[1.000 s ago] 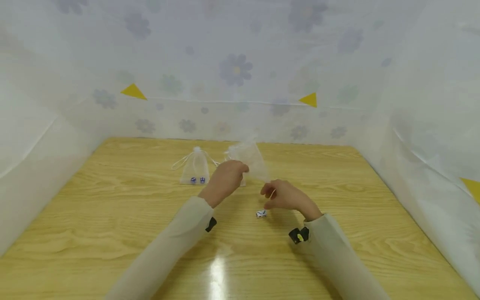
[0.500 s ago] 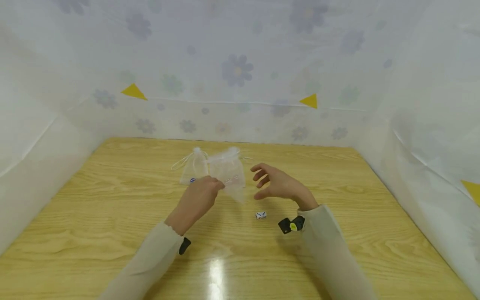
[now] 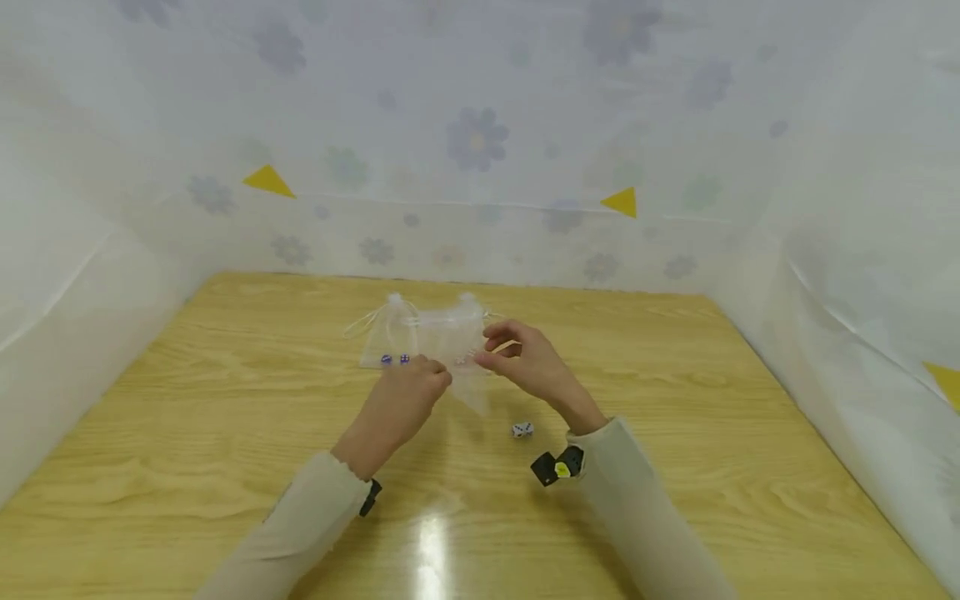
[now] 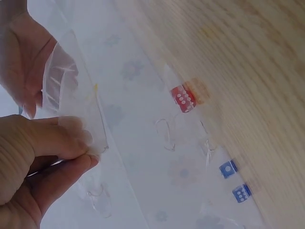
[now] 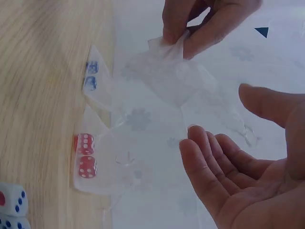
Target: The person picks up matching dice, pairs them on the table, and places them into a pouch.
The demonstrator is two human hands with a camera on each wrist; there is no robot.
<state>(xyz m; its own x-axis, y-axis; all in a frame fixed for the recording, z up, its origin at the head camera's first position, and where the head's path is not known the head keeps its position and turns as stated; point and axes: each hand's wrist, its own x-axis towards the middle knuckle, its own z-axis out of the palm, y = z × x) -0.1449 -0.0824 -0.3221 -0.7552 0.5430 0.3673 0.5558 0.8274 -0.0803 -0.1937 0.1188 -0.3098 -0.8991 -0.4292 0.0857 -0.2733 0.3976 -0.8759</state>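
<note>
My left hand (image 3: pixel 400 402) pinches a sheer white drawstring bag (image 5: pixel 167 74) between thumb and fingers, holding it up above the table. The bag hangs loose and see-through, with no dice visible in it. Close to the bag's other end is my right hand (image 3: pixel 538 364), fingers loosely bent and thumb apart, nothing in its palm in the right wrist view. Two white dice (image 3: pixel 522 429) lie side by side on the table, nearer than the hands. Behind the hands, one sheer bag (image 3: pixel 386 333) contains two blue dice (image 4: pixel 235 180); beside it, another bag (image 5: pixel 114 176) contains two red dice (image 5: pixel 86 155).
The wood-grain table (image 3: pixel 225 467) is enclosed by pale flower-printed sheeting (image 3: pixel 525 150) at the back and sides. Yellow triangles (image 3: pixel 268 181) mark the back sheet. Black wrist cameras (image 3: pixel 557 467) sit at both cuffs.
My left hand has come left and nearer with the bag, swinging it across the red-dice bag. The right hand has moved away from the white dice, up and left toward the held bag.
</note>
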